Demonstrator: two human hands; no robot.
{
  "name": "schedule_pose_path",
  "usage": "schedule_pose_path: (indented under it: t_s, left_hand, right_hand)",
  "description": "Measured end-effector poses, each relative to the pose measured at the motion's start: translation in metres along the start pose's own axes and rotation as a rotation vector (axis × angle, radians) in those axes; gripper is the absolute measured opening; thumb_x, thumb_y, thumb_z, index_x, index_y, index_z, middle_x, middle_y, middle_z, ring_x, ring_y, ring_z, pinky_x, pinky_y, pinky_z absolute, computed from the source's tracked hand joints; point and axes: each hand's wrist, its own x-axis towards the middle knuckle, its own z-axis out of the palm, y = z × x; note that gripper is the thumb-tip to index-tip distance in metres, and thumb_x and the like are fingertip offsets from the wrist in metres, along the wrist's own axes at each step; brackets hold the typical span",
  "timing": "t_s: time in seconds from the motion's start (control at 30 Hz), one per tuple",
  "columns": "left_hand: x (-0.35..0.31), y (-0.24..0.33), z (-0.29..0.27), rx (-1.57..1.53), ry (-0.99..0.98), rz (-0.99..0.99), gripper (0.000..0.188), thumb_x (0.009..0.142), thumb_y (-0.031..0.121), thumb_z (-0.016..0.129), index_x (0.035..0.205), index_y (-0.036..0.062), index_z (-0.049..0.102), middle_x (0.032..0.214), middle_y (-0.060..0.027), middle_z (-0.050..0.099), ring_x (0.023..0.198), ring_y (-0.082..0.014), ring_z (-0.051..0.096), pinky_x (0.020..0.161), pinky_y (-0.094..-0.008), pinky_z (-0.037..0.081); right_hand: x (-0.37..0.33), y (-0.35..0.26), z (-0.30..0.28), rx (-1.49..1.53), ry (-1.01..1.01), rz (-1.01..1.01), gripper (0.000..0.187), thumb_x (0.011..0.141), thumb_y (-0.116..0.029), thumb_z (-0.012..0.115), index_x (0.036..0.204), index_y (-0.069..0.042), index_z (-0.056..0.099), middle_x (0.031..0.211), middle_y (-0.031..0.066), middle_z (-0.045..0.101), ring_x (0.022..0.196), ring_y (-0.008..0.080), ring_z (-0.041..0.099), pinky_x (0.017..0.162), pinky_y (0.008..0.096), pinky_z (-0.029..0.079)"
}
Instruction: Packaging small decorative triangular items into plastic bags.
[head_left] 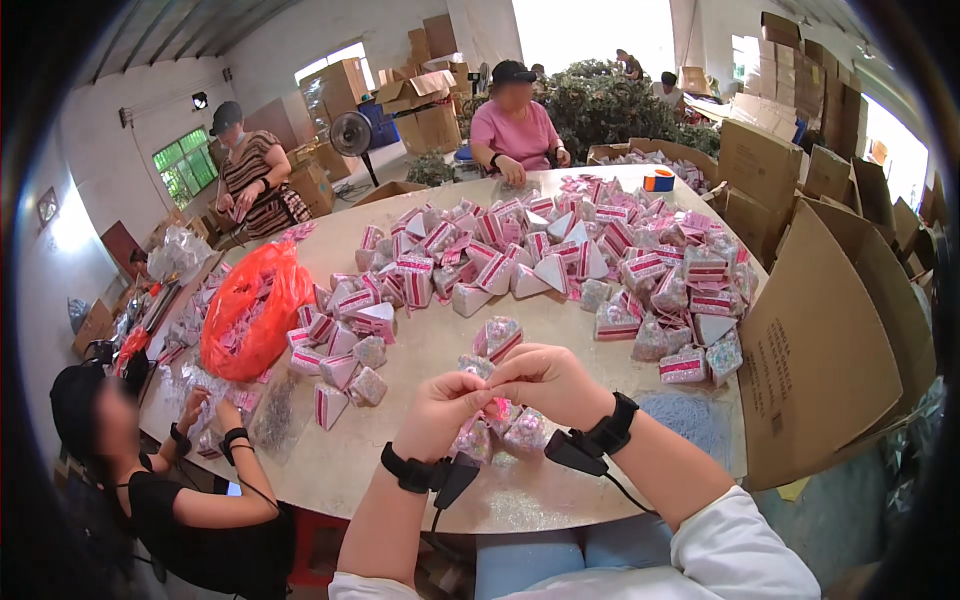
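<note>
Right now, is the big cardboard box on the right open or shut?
Open: the cardboard box lies tipped, its flaps spread wide beside the table.

A single head-worn fisheye view is given, aimed forward and downward from above the round table [560, 330], which is seen close at its near edge. The wearer's forearms are brought in from six o'clock, while the far room is pushed toward twelve o'clock. Straight edges are bent near the rim.
</note>
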Motion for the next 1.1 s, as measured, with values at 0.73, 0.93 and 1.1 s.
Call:
schedule_pose_path:
  t_s: [0.73,0.93,1.1]
  left_hand:
    - [0.002,-0.014,0.005,0.777,0.095,0.163,0.013,0.085,0.007,0.062,0.095,-0.0004,0.065,0.079,-0.0064,0.064,0.073,-0.0159,0.060,0.066,-0.0275,0.046]
    - [0.005,-0.052,-0.050,1.088,0.098,0.342,0.006,0.083,0.007,0.060,0.087,0.0027,0.062,0.075,-0.0084,0.057,0.071,-0.0198,0.053,0.066,-0.0310,0.043]
    - [0.012,-0.048,-0.067,-0.142,0.117,0.162,0.027,0.089,0.026,0.052,0.088,-0.0002,0.057,0.082,-0.0080,0.058,0.075,-0.0191,0.052,0.074,-0.0326,0.042]
  right_hand:
    - [-0.021,0.019,-0.004,0.592,0.171,0.142,0.005,0.092,-0.008,0.053,0.093,-0.004,0.053,0.084,0.0045,0.058,0.076,0.0109,0.057,0.063,0.0240,0.047]
    - [-0.036,0.005,-0.072,0.958,0.520,0.037,0.009,0.093,-0.013,0.052,0.088,-0.007,0.050,0.080,0.0044,0.054,0.069,0.0147,0.052,0.064,0.0279,0.043]
    - [-0.040,0.036,-0.070,0.837,0.588,0.134,0.008,0.093,-0.011,0.051,0.086,-0.008,0.049,0.078,0.0035,0.052,0.068,0.0148,0.050,0.063,0.0294,0.043]
